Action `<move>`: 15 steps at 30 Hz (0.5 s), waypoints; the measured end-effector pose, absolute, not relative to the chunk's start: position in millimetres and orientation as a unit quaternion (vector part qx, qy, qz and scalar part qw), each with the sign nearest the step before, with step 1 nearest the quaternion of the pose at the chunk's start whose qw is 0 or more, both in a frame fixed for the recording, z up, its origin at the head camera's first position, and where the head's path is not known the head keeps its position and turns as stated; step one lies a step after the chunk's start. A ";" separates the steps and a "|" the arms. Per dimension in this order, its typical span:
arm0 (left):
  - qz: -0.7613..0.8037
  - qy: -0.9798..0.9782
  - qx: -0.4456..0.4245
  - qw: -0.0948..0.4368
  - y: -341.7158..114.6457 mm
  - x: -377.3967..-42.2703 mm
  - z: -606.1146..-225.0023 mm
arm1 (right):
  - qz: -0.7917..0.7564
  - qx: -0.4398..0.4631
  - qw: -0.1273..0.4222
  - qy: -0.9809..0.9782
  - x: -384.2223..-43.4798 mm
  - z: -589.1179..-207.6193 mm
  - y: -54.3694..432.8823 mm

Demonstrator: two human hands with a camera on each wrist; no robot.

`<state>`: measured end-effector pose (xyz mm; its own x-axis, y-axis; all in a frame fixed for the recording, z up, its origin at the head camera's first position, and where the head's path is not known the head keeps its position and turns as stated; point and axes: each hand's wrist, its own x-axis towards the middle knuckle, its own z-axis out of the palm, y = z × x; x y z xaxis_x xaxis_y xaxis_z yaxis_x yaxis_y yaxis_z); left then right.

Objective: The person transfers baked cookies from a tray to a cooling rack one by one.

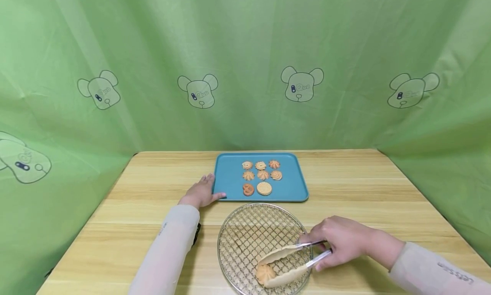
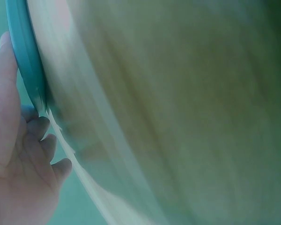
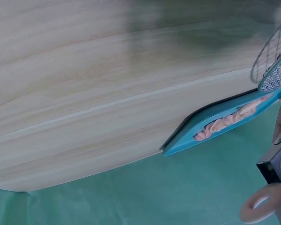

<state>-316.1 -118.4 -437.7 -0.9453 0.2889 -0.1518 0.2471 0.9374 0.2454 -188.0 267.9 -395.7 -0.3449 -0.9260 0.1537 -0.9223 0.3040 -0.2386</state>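
Note:
My left hand rests at the near left corner of a blue tray, its thumb over the front rim and its fingers along the left side. In the left wrist view the hand lies against the tray's rim. The right hand grips metal tongs with beige scalloped tips. Between those tips sits a flower-shaped cookie, low over a round wire rack. At the edge of the right wrist view, the tongs' handle end and a beige ring show beside the hand.
Several cookies lie in rows on the tray, among them a round one and a pretzel-shaped one. The rack lies in front of the tray on a wooden table. A green curtain hangs around the back and sides.

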 end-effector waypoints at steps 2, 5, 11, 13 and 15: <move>0.114 0.980 0.136 0.093 -118.7 -316.8 -438.4 | -0.140 -0.574 0.007 0.807 -188.3 -396.4 267.9; 0.117 0.980 0.133 0.093 -119.0 -317.6 -439.1 | -0.137 -0.570 0.007 0.810 -188.3 -397.3 268.0; 0.118 0.980 0.133 0.091 -118.7 -316.1 -437.3 | -0.140 -0.563 0.014 0.815 -188.1 -397.5 268.3; 0.117 0.980 0.134 0.091 -118.5 -315.9 -436.9 | -0.141 -0.558 0.015 0.818 -187.9 -397.2 268.7; 0.114 0.980 0.134 0.091 -118.5 -316.2 -436.9 | -0.143 -0.553 0.016 0.821 -187.8 -396.4 269.0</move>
